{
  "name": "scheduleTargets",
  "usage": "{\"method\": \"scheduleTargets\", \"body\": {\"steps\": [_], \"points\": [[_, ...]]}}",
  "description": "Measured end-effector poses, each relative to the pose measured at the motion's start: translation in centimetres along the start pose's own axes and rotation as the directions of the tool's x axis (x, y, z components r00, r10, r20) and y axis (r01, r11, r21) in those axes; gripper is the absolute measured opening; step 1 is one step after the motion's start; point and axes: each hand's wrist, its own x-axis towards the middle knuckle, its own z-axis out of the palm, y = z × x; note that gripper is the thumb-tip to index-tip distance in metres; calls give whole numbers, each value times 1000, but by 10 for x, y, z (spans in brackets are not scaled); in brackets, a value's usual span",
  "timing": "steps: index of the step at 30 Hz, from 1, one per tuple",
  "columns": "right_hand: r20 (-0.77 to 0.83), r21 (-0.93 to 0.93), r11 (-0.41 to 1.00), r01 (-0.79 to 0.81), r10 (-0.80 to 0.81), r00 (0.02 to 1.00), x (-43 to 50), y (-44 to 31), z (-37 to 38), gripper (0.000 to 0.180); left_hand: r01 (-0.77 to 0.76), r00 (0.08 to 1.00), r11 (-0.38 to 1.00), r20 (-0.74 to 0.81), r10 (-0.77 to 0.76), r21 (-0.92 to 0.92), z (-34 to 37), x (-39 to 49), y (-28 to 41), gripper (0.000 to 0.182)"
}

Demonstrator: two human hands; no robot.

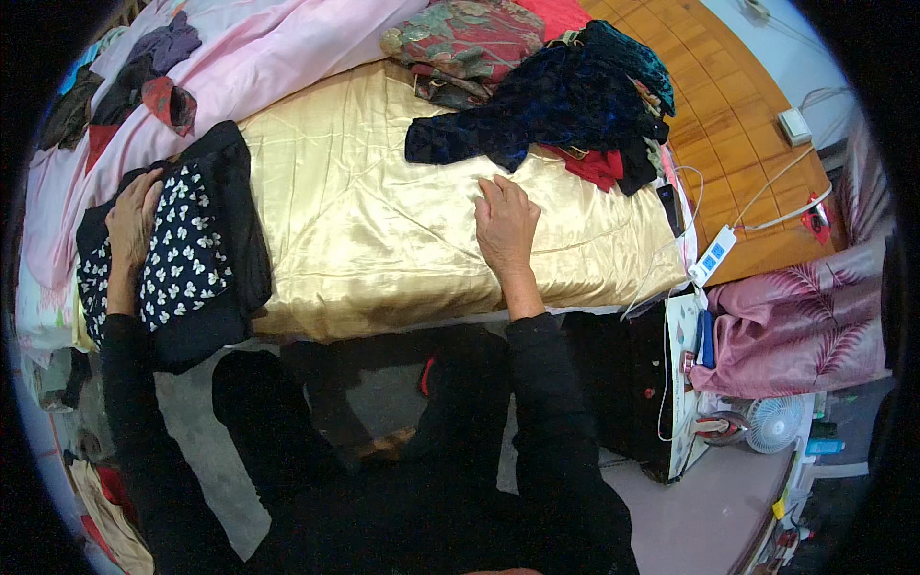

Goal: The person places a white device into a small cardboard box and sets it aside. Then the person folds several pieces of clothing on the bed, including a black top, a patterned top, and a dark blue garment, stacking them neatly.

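My left hand (134,215) lies on a black garment with a white bow print (188,251), at the left end of the bed; whether its fingers grip the cloth is not plain. On the shiny gold bed cover (359,215), right of the middle, rests my right hand (507,223), its fingers curled and no cloth seen in them. Beyond it is a dark blue patterned velvet garment (539,108). Behind that lie a red and green floral cloth (467,43) and a dark teal velvet piece (632,57), with a red cloth (593,165) partly beneath the blue one.
Pink bedding (266,65) and several dark clothes (136,79) lie at the upper left. On the right, a white power strip (713,255) with cables borders the wooden board (740,129). A phone (670,208) lies by the bed edge. A small fan (776,424) stands lower right.
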Motion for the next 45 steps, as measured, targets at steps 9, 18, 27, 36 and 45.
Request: {"method": "scheduleTargets", "body": {"steps": [9, 18, 27, 36, 45], "points": [[73, -17, 1000, -9, 10, 997, -3, 27, 13, 30, -163, 876, 971, -479, 59, -178, -105, -38, 37, 35], [92, -20, 999, -29, 31, 995, -3, 15, 7, 31, -8, 989, 990, -149, -13, -139, -99, -109, 40, 21], [48, 28, 1000, 13, -14, 999, 0, 34, 18, 29, -159, 953, 972, -284, 105, -173, -85, -51, 73, 36], [40, 93, 986, -135, 132, 990, 15, 27, -11, 33, -128, 983, 979, -109, 147, 161, -1, -37, 93, 40], [21, -312, 887, -341, 365, 931, 106, 54, -23, 43, -86, 988, 974, -105, 110, 210, -3, -41, 79, 39]]}}
